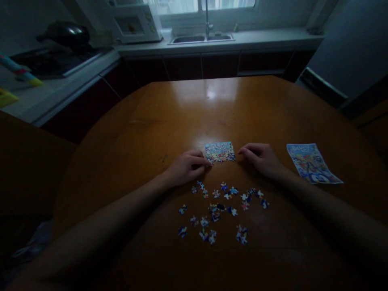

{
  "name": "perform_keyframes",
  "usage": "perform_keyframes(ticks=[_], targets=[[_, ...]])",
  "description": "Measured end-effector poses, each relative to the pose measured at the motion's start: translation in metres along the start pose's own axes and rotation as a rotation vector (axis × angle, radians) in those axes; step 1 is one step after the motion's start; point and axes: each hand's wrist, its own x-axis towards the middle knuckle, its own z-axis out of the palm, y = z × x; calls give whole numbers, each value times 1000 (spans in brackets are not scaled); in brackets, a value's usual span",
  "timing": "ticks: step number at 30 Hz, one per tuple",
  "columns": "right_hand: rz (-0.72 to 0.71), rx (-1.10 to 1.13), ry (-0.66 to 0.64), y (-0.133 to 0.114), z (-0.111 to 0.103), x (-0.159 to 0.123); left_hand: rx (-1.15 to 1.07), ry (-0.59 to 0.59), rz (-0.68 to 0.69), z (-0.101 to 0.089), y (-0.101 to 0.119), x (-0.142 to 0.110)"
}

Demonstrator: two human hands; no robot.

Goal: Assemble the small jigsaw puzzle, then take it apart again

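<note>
A small, partly joined jigsaw block (220, 152) lies on the round wooden table (169, 121). My left hand (185, 166) rests at its left edge, fingers curled, with the fingertips touching the block's lower left corner. My right hand (261, 158) lies just right of the block, fingers bent and pointing toward it, a small gap between them; nothing shows in it. Several loose puzzle pieces (221, 210) are scattered on the table in front of both hands, nearer to me.
A printed puzzle picture sheet (313, 163) lies on the table to the right. Behind the table runs a kitchen counter with a sink (200, 38), a microwave (133, 24) and a stove with a dark pan (68, 34).
</note>
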Motion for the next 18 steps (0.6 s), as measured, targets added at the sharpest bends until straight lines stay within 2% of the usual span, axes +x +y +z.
perform_keyframes(ticks=[18], targets=[[37,14,-24,0,0,1,2,-1,10,-1,-1,0]])
